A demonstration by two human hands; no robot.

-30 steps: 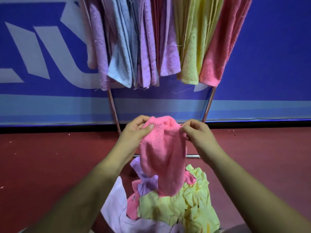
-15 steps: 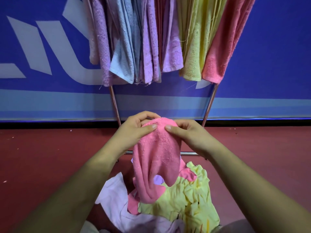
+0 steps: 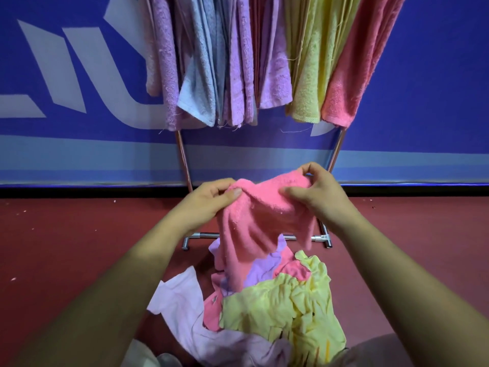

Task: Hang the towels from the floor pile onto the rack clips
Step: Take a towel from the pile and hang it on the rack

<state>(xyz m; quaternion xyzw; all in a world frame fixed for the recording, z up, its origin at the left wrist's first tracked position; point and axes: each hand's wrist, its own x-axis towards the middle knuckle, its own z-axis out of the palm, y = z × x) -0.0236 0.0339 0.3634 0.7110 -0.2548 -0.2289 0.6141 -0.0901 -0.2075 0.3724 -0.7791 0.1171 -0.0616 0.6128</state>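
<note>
Pink terry towel [image 3: 264, 210], above the multicoloured floor pile [image 3: 277, 303]: our left hand [image 3: 205, 205] and right hand [image 3: 321, 201] pinched its top edge. We judged it limp, light; grip corners.

- No word, brand, label or number can be read.
- The blue wall banner [image 3: 436, 75] bears large white strokes [image 3: 76, 72], cropped by the frame, which form no legible letters.

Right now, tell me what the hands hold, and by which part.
Both hold one pink towel by its bunched top edge: left hand at the left end, right hand at the right end.
</note>
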